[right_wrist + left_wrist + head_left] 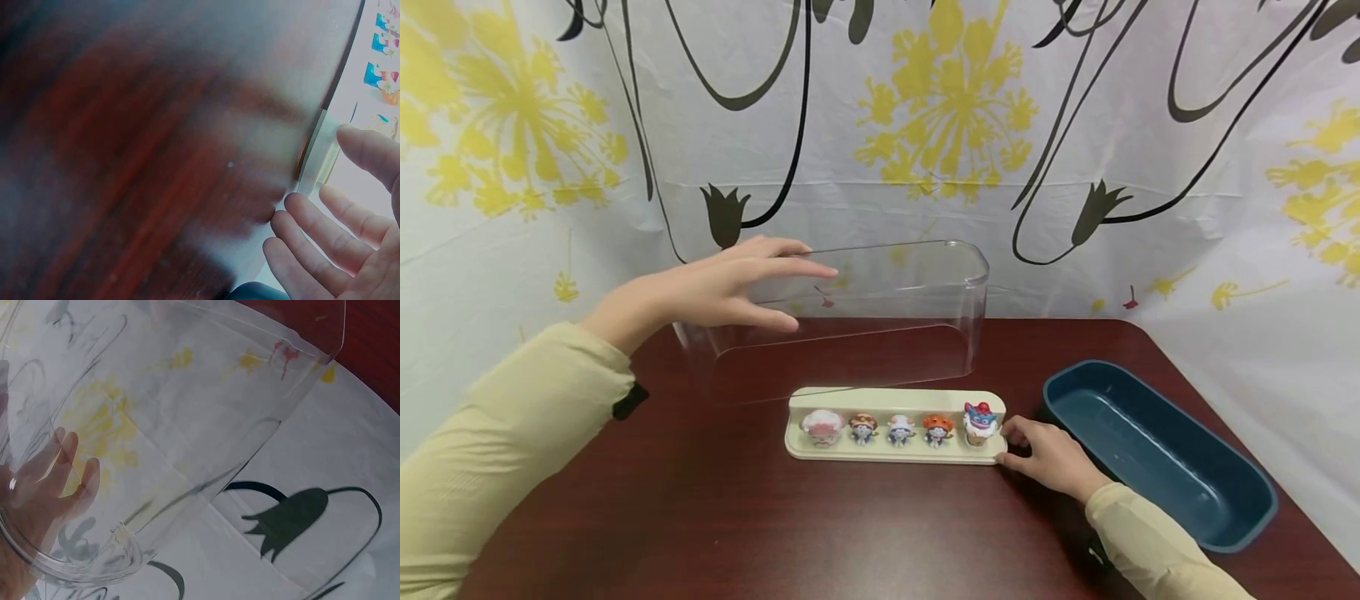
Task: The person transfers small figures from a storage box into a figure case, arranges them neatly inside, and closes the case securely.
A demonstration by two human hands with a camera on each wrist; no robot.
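Note:
A cream tray point(895, 452) on the table carries a row of several small figurines point(900, 430), the rightmost one point(981, 423) with a red and blue top. At the tray's right end is my right hand point(1051, 454), fingertips at the corner and thumb at the front edge; in the right wrist view the fingers point(331, 250) are spread and relaxed. A clear plastic box point(973, 312) stands behind the tray. My left hand point(722, 283) is over its left end, fingers extended and apart. In the left wrist view that hand point(47, 487) shows through the clear wall.
A dark blue oblong tub point(1157, 458) sits on the right side of the dark red wooden table point(760, 517). Behind the table hangs a white cloth point(880, 142) with yellow flowers and dark stems. A dark strap point(628, 402) is on my left wrist.

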